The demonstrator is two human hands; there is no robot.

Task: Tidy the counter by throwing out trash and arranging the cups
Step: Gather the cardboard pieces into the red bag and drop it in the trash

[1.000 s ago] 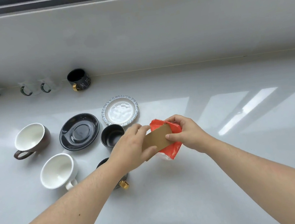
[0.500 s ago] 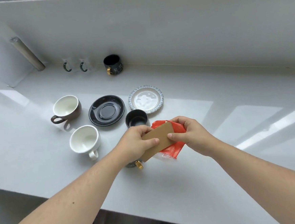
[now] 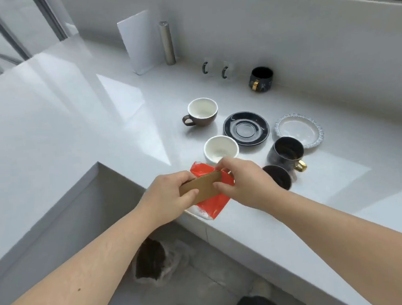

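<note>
Trash sits between our two hands at the near edge of the white table: a flat brown cardboard sleeve laid over a crumpled red wrapper. Our left hand pinches the sleeve's left end, thumb on top, while our right hand grips its right end together with the wrapper, fingers curled around both. The wrapper's lower corner hangs past the table's near edge.

Just behind our hands stands a white cup. Further toward the back wall are a brown cup with a white inside, a black saucer and a blue-rimmed white saucer. To the right of our right hand a black mug with a gold handle stands beside a small dark cup, partly hidden by our wrist. Against the back wall are another black mug and what look like two clear cups with dark handles, hard to make out. On the floor below the table's near edge is a bin lined with a clear bag.
</note>
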